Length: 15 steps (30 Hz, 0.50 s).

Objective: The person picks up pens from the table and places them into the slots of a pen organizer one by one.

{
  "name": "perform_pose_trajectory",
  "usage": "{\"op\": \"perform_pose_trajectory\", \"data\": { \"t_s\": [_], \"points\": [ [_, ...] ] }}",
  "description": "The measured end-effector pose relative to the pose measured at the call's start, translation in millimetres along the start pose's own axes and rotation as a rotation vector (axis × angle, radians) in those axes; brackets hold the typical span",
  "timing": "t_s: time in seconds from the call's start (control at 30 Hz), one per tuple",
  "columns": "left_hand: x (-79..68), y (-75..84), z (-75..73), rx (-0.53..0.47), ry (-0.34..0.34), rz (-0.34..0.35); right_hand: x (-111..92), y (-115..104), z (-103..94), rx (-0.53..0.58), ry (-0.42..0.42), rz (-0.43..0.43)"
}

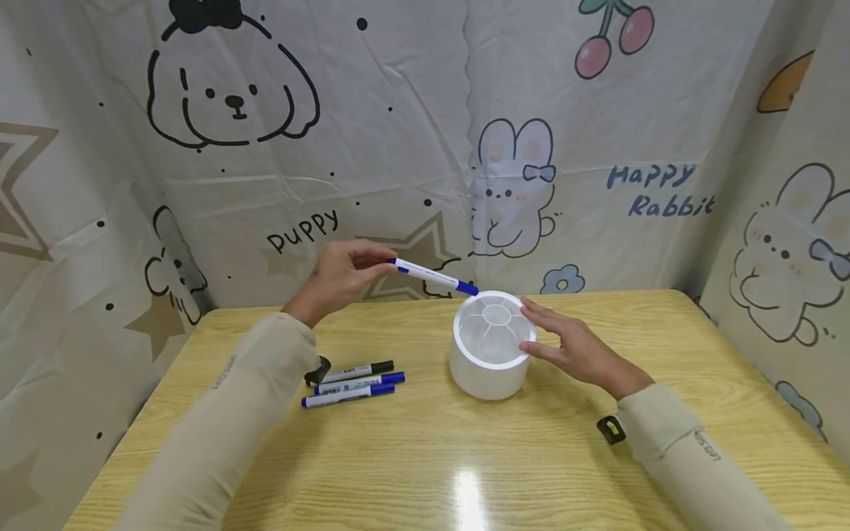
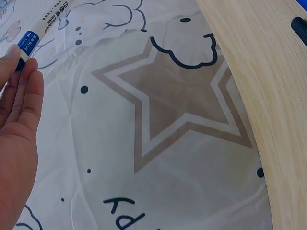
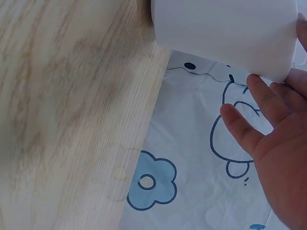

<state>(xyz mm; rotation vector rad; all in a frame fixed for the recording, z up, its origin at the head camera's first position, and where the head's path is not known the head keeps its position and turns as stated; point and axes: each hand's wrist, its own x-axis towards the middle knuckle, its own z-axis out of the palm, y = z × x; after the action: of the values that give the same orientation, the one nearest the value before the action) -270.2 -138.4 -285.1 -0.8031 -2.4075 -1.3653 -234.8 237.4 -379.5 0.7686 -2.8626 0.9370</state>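
A white marker [image 1: 428, 276] slants from the left hand [image 1: 341, 273] toward one white, drum-shaped holder [image 1: 488, 380].
The left grip is clamped on the slim, smooth barrel near one blue end; the other blue end is at the holder's rim, whether touching I cannot tell. The right hand [image 1: 578, 350] has its grip spread apart, fingertips against the smooth, rounded wall; inside, thin dividers fan out from a central ring. Three more markers, two blue-capped markers [image 1: 348, 396] and one black-capped marker [image 1: 355, 373], lie side by side on the wood-grained bench [image 1: 412, 464]. Creased, printed cloth [image 1: 398, 110] hangs behind.
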Motion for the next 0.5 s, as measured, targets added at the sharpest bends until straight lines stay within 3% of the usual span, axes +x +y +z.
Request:
{"op": "perform_pose_trajectory", "data": {
  "t_s": [0.5],
  "points": [
    [15.4,7.6,26.6,0.005,-0.025,0.006,-0.2,1.0,0.8,0.012,0.001,0.008]
  ]
}}
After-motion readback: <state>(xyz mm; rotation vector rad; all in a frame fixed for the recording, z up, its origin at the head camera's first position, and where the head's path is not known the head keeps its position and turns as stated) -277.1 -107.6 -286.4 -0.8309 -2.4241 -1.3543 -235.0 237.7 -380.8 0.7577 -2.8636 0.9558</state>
